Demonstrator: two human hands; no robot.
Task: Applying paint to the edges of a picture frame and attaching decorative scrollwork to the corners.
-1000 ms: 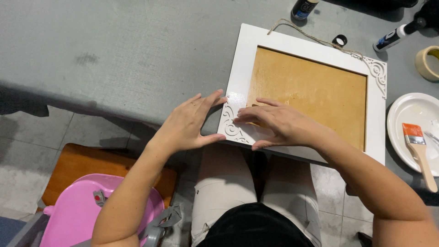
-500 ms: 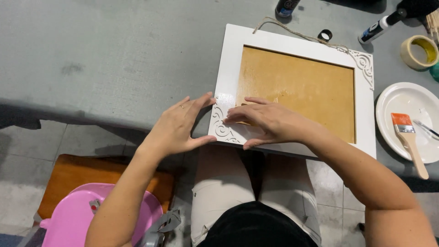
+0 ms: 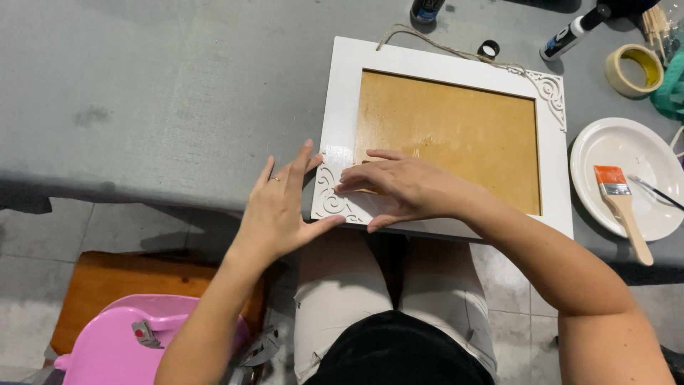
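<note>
White rectangular frame (image 3: 340,142), brown inset panel, scrollwork corners, twine hanger, flat on grey table (image 3: 157,93); left hand (image 3: 278,207) and right hand (image 3: 399,187) spread open, pressing its lower-left corner.

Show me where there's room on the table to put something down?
The wide bare stretch of grey table left of the white picture frame is free. It is crowded to the right: tape roll, white plate carrying a paintbrush, and a marker.
</note>
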